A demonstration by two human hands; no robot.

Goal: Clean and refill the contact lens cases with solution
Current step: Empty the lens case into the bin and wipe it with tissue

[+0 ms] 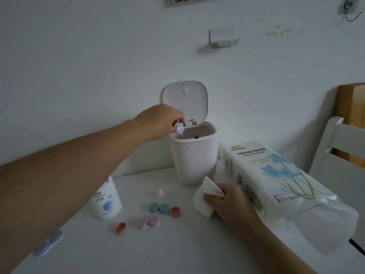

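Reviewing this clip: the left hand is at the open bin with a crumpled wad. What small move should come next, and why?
Probably let go. The left hand pinches a crumpled tissue wad right over the open mouth of the small bin, whose lid stands up, so opening the fingers should drop it inside. The right hand already grips a fresh tissue, ready for wiping.

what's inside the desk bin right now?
The ribbed white lidded bin stands open. Only its pinkish inner wall shows; the bottom is hidden by the rim. The left hand holds a crumpled white tissue above the opening.
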